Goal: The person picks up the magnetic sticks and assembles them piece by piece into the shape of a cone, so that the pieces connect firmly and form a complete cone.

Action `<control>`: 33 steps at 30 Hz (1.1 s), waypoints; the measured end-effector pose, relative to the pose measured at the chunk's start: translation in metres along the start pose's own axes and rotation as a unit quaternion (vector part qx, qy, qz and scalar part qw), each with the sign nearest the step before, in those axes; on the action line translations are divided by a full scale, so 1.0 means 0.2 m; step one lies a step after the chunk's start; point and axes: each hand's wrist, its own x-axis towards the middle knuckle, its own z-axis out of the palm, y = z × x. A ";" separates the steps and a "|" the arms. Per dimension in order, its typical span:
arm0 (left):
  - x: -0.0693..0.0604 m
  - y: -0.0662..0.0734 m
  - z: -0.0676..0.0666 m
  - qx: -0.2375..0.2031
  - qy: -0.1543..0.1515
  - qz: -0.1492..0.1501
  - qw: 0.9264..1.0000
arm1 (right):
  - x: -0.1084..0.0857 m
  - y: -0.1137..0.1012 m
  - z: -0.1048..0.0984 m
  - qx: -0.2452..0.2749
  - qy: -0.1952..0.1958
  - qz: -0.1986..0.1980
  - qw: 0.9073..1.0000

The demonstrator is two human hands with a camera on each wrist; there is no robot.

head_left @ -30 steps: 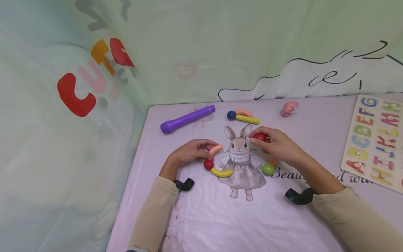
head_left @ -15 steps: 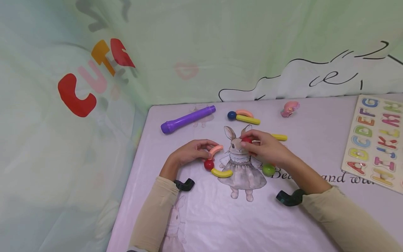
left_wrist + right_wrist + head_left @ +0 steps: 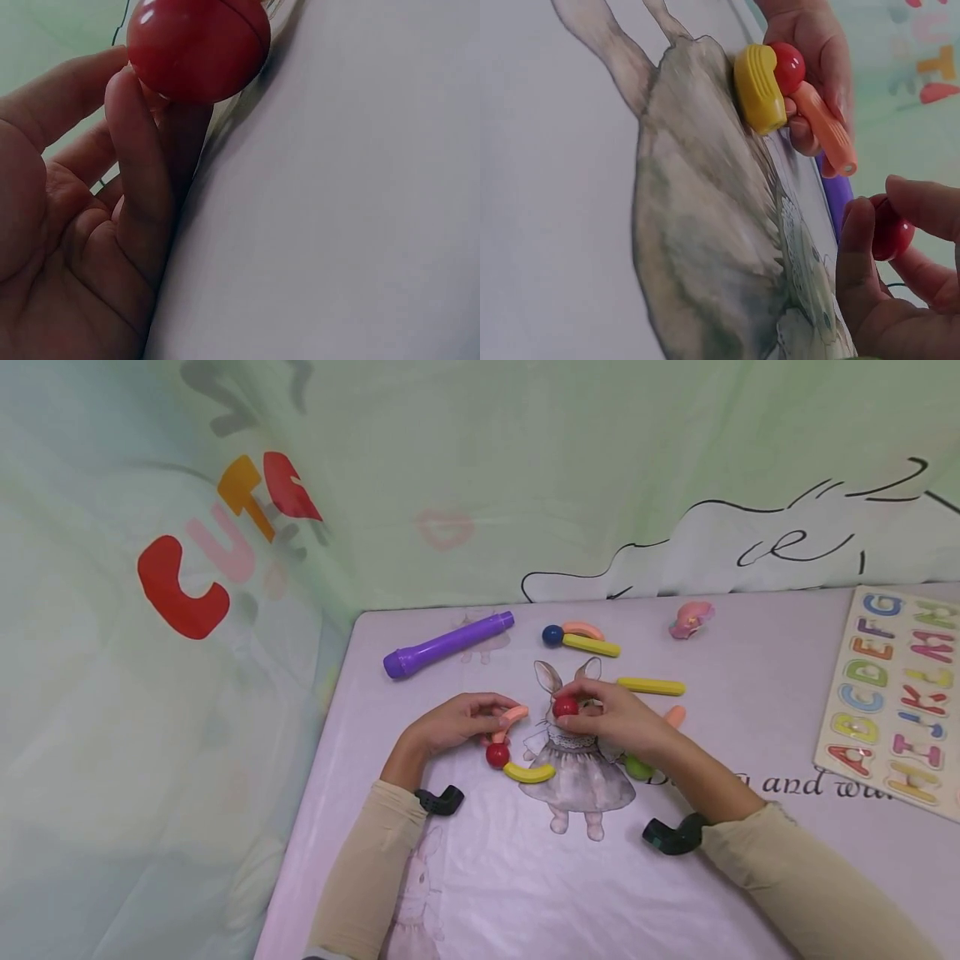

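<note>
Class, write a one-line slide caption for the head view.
The right hand pinches a red ball over a printed rabbit; the left hand holds a peach piece.

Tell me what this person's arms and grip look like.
The left sleeve and right sleeve are long, plain and beige. A black, curved gadget shows at the end of each. The left grip and right grip wear no gloves.

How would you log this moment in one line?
left hand: holds orange stick; first red ball: touches orange stick and curved yellow stick; right hand: pinches second red ball; purple tube: on table
</note>
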 end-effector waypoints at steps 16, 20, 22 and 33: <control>0.00 -0.03 -0.01 -0.015 -0.006 0.014 1.000 | 0.07 0.03 0.07 0.026 -0.001 0.033 0.999; 0.00 -0.02 -0.01 -0.002 -0.004 0.027 1.000 | 0.08 0.03 0.06 0.013 0.000 0.039 0.999; 0.00 -0.02 -0.01 -0.001 -0.005 0.031 1.000 | 0.09 0.03 0.06 0.003 0.003 0.039 0.999; 0.00 -0.01 -0.01 0.000 -0.005 0.026 1.000 | 0.10 0.03 0.07 -0.016 0.017 0.039 0.999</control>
